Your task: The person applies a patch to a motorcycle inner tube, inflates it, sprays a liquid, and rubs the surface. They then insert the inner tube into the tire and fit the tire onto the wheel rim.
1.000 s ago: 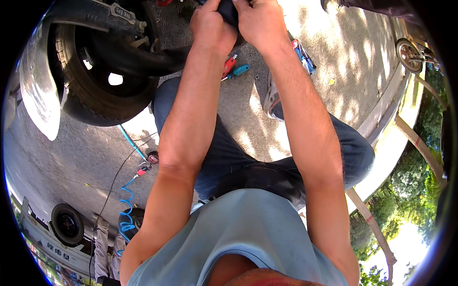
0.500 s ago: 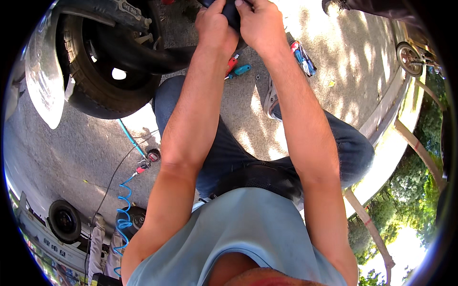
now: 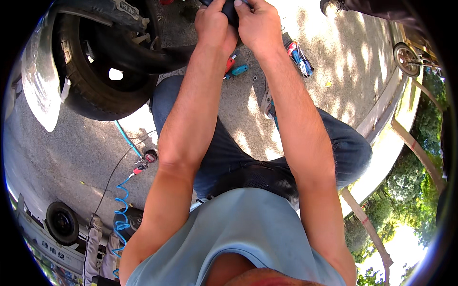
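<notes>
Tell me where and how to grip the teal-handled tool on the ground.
Best by its thick teal handle, probably pinched across its width from the right: the handle's end points right, while the red tool and left forearm lie to its left. The left hand and right hand both hold a black piece, so one hand would have to let go first.
</notes>
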`<state>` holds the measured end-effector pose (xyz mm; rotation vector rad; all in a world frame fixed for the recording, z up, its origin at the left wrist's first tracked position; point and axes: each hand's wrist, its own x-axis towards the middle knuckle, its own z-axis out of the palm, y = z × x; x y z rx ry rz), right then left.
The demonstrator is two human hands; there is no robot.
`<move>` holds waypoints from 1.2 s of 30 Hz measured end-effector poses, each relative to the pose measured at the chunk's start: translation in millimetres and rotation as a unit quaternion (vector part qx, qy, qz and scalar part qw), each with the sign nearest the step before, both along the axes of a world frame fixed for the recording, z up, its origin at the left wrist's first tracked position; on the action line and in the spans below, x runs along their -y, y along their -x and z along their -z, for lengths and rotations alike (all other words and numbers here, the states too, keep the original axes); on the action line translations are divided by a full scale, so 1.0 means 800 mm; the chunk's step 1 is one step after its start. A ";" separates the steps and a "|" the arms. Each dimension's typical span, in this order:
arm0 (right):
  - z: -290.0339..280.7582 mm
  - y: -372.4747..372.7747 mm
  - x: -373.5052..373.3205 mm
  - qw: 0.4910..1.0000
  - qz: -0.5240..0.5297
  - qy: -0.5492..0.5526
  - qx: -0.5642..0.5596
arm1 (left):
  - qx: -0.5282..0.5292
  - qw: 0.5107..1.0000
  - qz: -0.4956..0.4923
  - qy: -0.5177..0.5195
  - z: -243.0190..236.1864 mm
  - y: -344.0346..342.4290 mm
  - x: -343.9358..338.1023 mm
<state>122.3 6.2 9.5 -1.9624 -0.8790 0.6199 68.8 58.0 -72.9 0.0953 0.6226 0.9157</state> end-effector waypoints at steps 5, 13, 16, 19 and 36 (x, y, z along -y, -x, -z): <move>0.028 0.007 0.004 0.999 -0.003 0.001 0.048 | -0.062 0.998 -0.021 0.011 0.004 0.000 -0.006; 0.024 -0.008 -0.008 0.999 0.031 -0.006 -0.006 | -0.025 0.999 -0.020 0.043 -0.013 -0.008 0.006; 0.037 0.002 0.007 0.999 0.020 -0.025 0.035 | -0.060 0.998 -0.023 0.011 0.004 -0.004 -0.005; 0.024 -0.003 0.008 1.000 0.002 0.003 0.029 | -0.032 0.999 -0.016 0.014 0.010 -0.006 -0.002; 0.024 0.020 0.001 0.999 -0.027 -0.005 0.034 | -0.044 0.998 0.006 -0.036 0.026 0.015 -0.013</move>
